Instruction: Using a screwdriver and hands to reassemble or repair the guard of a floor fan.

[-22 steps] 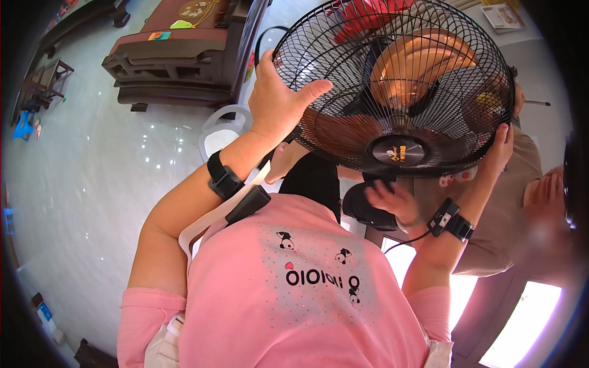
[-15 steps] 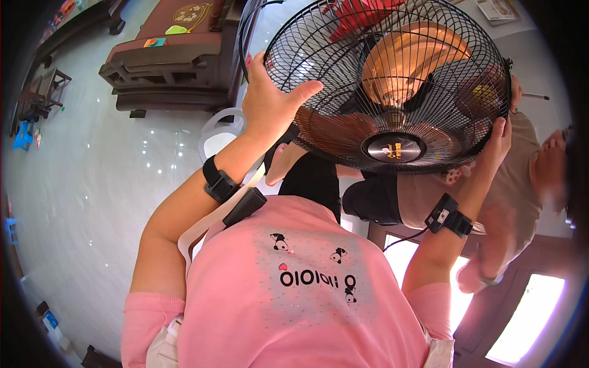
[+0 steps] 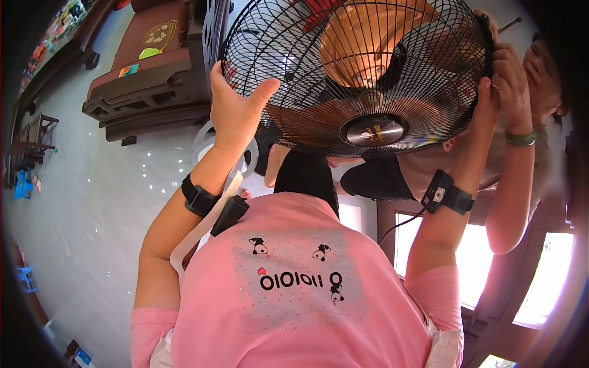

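Note:
A large fan head with a black wire cage (image 3: 288, 55) fills the top of the view, with copper-coloured blades (image 3: 353, 43) inside and a round dark hub cap (image 3: 374, 130) on the front. My left hand (image 3: 236, 110) holds the cage by its left rim, thumb over the wires and other fingers mostly hidden. My right hand (image 3: 486, 104) is closed on the right rim. Just beside it, a co-worker's hand (image 3: 509, 73) grips the same rim, higher up. A thin dark rod (image 3: 509, 24) sticks out near the top right; what holds it is unclear.
A co-worker (image 3: 540, 80) is at the right, partly behind the fan. A dark wooden sofa (image 3: 141, 98) stands at upper left, with a stool (image 3: 43, 132) farther left. A white plastic chair (image 3: 202, 141) is behind my left forearm. Bright door panels (image 3: 540, 276) are at lower right.
The fan and both my hands have moved left and upward. The co-worker's hand has risen from below the fan to the right rim, and their face has come higher in the view.

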{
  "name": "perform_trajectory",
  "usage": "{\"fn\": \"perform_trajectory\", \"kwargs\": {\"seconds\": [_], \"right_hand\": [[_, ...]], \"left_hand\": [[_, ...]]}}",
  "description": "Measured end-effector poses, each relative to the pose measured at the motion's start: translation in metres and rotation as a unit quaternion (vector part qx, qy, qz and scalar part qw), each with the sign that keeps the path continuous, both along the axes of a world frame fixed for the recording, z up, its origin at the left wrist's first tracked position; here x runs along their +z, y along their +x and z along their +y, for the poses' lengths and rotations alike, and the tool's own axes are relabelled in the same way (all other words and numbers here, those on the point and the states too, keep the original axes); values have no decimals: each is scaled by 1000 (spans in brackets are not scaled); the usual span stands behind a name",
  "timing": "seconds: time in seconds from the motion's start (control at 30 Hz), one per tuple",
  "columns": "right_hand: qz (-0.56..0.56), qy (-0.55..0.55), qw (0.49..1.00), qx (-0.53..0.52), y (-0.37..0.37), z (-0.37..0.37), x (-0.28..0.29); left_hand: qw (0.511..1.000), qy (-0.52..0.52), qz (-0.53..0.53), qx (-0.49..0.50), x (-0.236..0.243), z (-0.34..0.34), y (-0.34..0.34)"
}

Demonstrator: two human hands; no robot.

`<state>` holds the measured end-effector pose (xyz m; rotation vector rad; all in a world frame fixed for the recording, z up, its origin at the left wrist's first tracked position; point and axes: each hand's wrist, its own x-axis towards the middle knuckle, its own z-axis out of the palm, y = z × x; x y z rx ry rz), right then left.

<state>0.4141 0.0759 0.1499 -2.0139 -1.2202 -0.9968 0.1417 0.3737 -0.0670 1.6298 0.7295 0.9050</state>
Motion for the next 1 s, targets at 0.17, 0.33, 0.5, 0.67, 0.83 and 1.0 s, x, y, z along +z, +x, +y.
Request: {"fn": "perform_trajectory", "kwargs": {"seconds": [0.17,0.33,0.5,0.67,0.83,1.0], "right_hand": [[-314,-381,865,87,15,-6,61],[171,66,983,-27,3,3,-27],[213,105,971,-22,-16,3,-22],[139,58,983,-108,-20,-2,-22],[221,70,970,-68,-33,8,-22],[220,80,970,-59,-27,5,-22]], "left_hand": [[1000,18,16,6,3,-2,-1],[999,34,20,20,3,-2,-5],[998,61,19,29,10,-5,-7],[995,83,-1,46,9,-7,-5],[997,67,10,40,8,-8,-5],[997,74,2,38,9,-9,-5]]}}
